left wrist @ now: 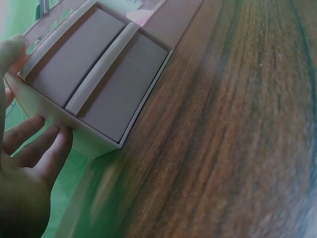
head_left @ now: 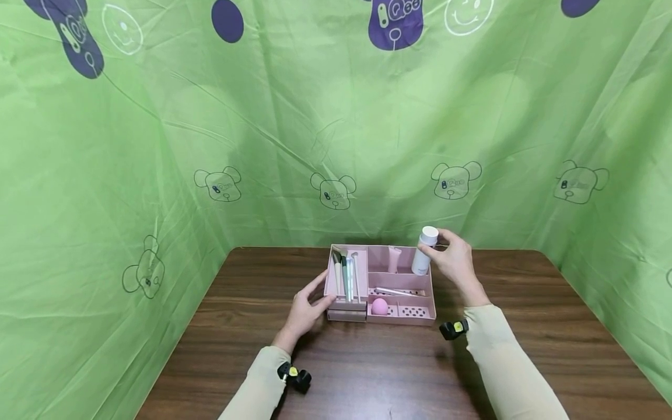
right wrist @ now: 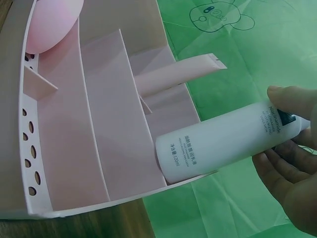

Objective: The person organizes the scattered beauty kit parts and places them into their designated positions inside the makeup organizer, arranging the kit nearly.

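Observation:
A pink cosmetics organizer [head_left: 401, 320] stands on the table. My right hand [head_left: 455, 262] holds a white lotion bottle [right wrist: 218, 141] near its cap, slightly tilted, its base at the back right compartment. Beside it, a pale pink squeeze tube [head_left: 394, 261] leans in the same back row. My left hand [head_left: 304, 312] rests against the organizer's left side; in the left wrist view its fingertips touch the side wall and the thumb lies over the top edge. Below that edge are two closed drawers [left wrist: 124, 89]. Several makeup brushes [head_left: 344, 277] lie in the left top tray.
A pink ball-shaped sponge [head_left: 379, 307] sits in a front compartment, with slim pinkish sticks [head_left: 399, 291] in the middle row. The brown wooden table [head_left: 367, 367] extends in front. Behind and at both sides hangs a green printed curtain [head_left: 388, 146], close to the table's back edge.

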{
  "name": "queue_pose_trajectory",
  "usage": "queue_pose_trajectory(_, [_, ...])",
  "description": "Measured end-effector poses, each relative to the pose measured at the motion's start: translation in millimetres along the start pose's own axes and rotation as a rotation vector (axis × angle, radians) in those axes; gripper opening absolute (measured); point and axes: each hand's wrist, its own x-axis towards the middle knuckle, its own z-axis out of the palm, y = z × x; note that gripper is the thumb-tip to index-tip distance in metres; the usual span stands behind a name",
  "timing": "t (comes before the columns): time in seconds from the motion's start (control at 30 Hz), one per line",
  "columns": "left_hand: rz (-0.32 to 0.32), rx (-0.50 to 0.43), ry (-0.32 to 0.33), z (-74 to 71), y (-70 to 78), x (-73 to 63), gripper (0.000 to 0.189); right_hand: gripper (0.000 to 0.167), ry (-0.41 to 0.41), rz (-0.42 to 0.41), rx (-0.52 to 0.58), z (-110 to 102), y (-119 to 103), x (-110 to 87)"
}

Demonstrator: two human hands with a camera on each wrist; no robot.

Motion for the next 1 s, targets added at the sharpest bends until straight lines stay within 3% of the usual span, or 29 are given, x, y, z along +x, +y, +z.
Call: queue_pose_trajectory(1.0, [0.012, -0.028, -0.007, 1.0, 1.4, -1.5, 0.064, 0.056, -0.082, 0.018, -0.050, 12.6, 10.3, -1.9])
